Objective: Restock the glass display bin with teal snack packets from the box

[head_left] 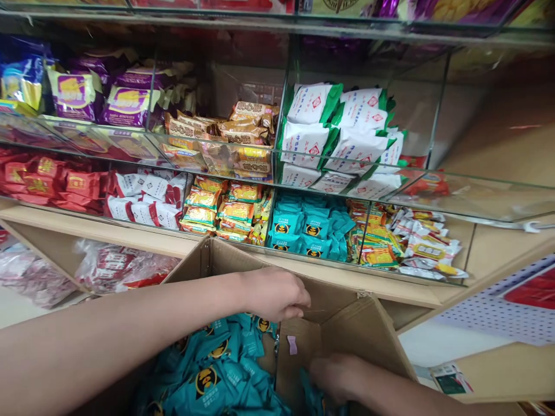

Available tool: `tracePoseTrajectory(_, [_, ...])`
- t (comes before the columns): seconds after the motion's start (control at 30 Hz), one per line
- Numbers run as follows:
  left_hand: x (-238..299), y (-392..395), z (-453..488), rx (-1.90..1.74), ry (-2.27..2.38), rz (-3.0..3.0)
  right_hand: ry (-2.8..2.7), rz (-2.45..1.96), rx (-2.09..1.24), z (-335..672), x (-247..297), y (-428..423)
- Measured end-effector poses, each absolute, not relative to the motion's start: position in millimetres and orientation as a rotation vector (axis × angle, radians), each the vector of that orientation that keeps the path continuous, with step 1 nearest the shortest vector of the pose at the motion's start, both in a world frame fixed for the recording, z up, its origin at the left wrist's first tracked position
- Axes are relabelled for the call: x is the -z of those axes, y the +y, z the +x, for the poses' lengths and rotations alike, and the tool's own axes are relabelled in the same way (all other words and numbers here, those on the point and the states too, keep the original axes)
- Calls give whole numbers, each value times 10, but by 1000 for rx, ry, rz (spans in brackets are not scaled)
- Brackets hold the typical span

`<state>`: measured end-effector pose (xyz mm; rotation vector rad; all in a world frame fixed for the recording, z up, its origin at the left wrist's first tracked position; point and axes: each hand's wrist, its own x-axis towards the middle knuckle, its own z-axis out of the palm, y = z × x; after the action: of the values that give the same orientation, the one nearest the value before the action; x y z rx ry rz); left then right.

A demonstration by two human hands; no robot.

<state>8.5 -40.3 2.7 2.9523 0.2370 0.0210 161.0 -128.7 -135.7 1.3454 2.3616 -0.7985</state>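
An open cardboard box stands below the shelves, filled with several teal snack packets. My left hand hangs over the box with its fingers curled under; what they hold, if anything, is hidden. My right hand reaches down into the box's right side among the teal packets, and its fingers are out of sight. The same teal packets fill one compartment of the glass display shelf above.
Glass shelf compartments hold white-and-green packets, orange packets, red packets, white-red packets and purple bags. A wooden ledge runs under the glass. Bagged goods lie beneath it.
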Motion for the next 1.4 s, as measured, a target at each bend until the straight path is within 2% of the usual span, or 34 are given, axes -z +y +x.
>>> tracePoseTrajectory(0.07, [-34, -371, 79, -60, 324, 2840, 2446, 1474, 704, 1717, 1092, -1253])
tracePoseTrajectory(0.13, [-41, -353, 82, -136, 458, 2692, 2574, 1544, 754, 1825, 762, -1184])
tracePoseTrajectory(0.23, [-50, -335, 104, -238, 579, 2396, 2760, 1798, 978, 1938, 331, -1063])
tracePoseTrajectory(0.33, [-58, -315, 131, -270, 610, 2128, 2844, 2046, 1189, 1973, 151, -988])
tracePoseTrajectory(0.5, [-64, -281, 145, -388, 688, 1837, 2888, 2237, 1457, 1890, 280, -976])
tracePoseTrajectory(0.57, [-50, -273, 142, -438, 694, 1745, 2809, 2342, 1726, 1831, 357, -988])
tracePoseTrajectory(0.67, [-10, -265, 137, -458, 715, 1627, 2563, 2369, 2302, 1753, 432, -1014])
tracePoseTrajectory(0.73, [16, -261, 134, -470, 758, 1626, 2405, 2346, 2534, 1728, 458, -1028])
tracePoseTrajectory(0.93, [42, -302, 170, -487, 813, 1547, 2332, 2481, 2731, 1735, 489, -1077])
tracePoseTrajectory(1.03, [43, -336, 203, -522, 849, 1493, 2145, 2262, 3018, 1730, 492, -1115])
tracePoseTrajectory(1.1, [44, -337, 207, -444, 843, 1553, 2063, 2203, 3081, 1759, 478, -1114])
tracePoseTrajectory(1.17, [33, -307, 189, -392, 860, 1738, 2158, 2451, 2941, 1848, 428, -1064])
tracePoseTrajectory(1.2, [21, -279, 171, -414, 870, 1910, 2290, 2660, 2757, 1915, 384, -1016])
tracePoseTrajectory(1.23, [5, -243, 149, -468, 869, 2133, 2477, 2864, 2477, 1993, 325, -955])
tracePoseTrajectory(1.3, [-32, -148, 101, -636, 827, 2629, 2912, 3053, 1694, 2153, 171, -800])
tracePoseTrajectory(1.4, [-71, 11, 54, -681, 878, 3062, 3187, 2590, 664, 2309, -81, -543])
